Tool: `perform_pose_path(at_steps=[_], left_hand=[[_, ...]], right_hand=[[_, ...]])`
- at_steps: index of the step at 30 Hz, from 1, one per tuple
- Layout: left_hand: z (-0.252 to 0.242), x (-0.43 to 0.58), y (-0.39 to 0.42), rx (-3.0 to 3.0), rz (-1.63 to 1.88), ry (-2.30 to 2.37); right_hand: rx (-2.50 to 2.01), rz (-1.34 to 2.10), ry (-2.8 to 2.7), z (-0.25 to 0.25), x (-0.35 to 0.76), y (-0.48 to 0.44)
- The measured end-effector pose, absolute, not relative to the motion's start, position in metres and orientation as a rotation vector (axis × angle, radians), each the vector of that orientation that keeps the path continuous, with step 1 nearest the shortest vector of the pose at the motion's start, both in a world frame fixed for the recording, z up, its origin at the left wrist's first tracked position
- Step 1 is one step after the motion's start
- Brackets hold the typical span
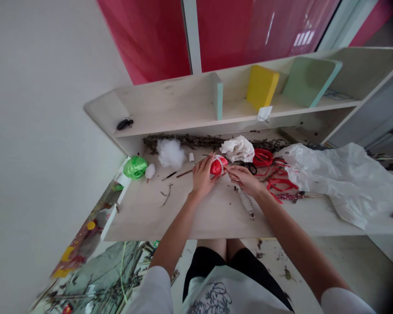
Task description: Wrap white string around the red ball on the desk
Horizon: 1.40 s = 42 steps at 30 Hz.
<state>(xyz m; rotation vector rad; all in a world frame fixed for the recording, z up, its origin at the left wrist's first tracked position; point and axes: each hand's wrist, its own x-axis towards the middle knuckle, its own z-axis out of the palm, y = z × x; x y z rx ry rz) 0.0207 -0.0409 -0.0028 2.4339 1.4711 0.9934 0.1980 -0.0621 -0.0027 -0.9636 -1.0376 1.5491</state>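
Observation:
A red ball-shaped bundle with pale strips around it is above the middle of the desk. My left hand closes around its left side, fingers curled over it. Against the bundle's right side is my right hand, its fingertips pinched together; what lies in the pinch is too small to make out. A white crumpled paper wad lies just behind the bundle. Near my right wrist rests a white wound spindle of thread. A brown stick lies left of my left hand.
At left are a green twine ball, a small white ball on a stick and white fluff. Red ribbon and a clear plastic bag lie right. Dry twigs line the back beneath a shelf.

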Motion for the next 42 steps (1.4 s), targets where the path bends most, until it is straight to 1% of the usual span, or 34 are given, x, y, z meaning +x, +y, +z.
perform_pose_path(at_steps=[7,12,17,23,30,42], left_hand=[[-0.012,0.018,-0.03,2.166,1.263,1.355],[-0.021,0.02,-0.026,1.88,1.355,1.303],[-0.02,0.028,-0.028,1.707,1.316,1.168],[-0.017,0.029,-0.03,1.656,1.235,1.147],[-0.018,0.025,-0.029,1.835,1.295,1.233],[-0.014,0.027,-0.028,1.517,1.358,1.198]], right_hand=[[-0.979,1.516,-1.12,-0.003,0.197,-0.065],[-0.998,1.51,-1.151,0.003,0.193,-0.068],[-0.919,1.564,-1.144,0.007,0.191,-0.071],[-0.838,1.599,-1.111,0.008,0.194,-0.071],[-0.85,1.614,-1.135,0.009,0.196,-0.071],[-0.887,1.582,-1.195,0.005,0.195,-0.071]])
